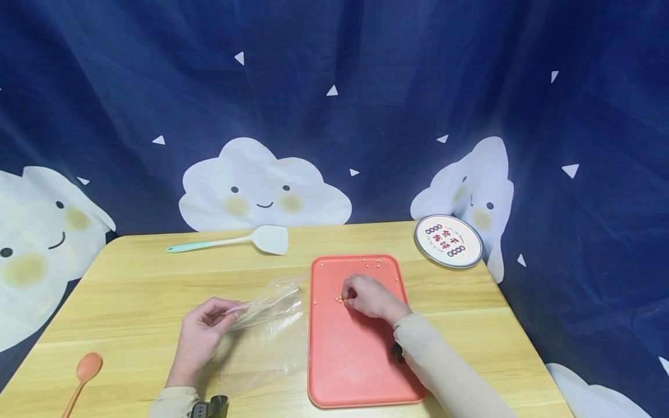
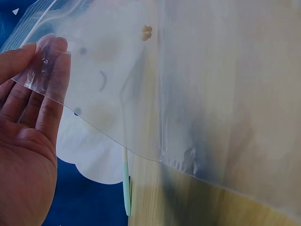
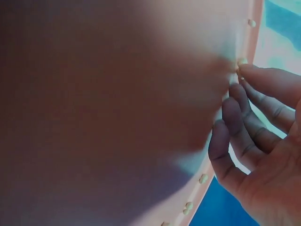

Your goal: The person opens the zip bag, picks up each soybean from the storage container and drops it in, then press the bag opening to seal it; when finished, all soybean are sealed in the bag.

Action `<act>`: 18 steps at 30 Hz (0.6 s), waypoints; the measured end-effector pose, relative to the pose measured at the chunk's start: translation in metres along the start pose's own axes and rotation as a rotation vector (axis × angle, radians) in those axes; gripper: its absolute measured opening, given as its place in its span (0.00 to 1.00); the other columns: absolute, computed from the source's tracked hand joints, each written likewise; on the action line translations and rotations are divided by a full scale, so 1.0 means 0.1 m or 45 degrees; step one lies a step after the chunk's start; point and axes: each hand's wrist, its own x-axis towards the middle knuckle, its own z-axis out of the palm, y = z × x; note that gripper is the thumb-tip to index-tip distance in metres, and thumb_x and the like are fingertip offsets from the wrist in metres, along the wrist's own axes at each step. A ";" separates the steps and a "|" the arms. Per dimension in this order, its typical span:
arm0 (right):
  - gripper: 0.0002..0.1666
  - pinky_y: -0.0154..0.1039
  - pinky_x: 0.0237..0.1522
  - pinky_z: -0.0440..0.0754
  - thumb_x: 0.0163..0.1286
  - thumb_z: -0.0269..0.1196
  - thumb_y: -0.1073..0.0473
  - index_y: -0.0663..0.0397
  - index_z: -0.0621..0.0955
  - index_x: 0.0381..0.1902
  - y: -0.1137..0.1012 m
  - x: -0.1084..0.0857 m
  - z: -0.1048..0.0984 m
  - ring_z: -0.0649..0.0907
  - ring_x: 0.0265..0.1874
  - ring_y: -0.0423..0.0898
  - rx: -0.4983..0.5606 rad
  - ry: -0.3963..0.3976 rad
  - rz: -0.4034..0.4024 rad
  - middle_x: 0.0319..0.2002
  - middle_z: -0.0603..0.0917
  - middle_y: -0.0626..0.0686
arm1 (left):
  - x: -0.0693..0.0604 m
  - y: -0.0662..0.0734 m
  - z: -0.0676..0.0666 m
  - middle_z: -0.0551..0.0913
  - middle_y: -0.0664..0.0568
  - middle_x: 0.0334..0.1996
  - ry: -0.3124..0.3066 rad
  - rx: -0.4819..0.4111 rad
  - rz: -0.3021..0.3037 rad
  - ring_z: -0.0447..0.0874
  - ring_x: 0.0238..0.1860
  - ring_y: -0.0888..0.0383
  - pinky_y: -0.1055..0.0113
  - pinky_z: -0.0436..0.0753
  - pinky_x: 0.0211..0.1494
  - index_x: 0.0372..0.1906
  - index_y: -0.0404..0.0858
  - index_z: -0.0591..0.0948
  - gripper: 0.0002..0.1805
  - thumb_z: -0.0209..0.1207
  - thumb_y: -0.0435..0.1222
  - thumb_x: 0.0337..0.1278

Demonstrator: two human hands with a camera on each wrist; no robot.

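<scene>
My left hand pinches the edge of a clear zip-top plastic bag between thumb and fingers, left of the tray. In the left wrist view, several soybeans show through the bag's film. On the red tray, my right hand is lowered to a small cluster of soybeans. Its thumb and index fingertips meet at a soybean in the right wrist view. More soybeans lie scattered near the tray's far rim and sides.
A white spatula with a mint handle lies along the table's back edge. At the back right is a round plate with red lettering. An orange spoon rests at the front left. Dark blue cloud-patterned cloth hangs behind the wooden table.
</scene>
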 end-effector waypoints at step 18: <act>0.04 0.38 0.40 0.81 0.65 0.67 0.61 0.50 0.85 0.38 -0.24 -0.01 -0.23 0.81 0.35 0.38 0.414 0.164 -0.120 0.31 0.82 0.38 | 0.00 0.04 0.03 0.85 0.36 0.36 0.013 -0.051 -0.004 0.87 0.38 0.59 0.67 0.85 0.45 0.36 0.24 0.82 0.08 0.64 0.15 0.50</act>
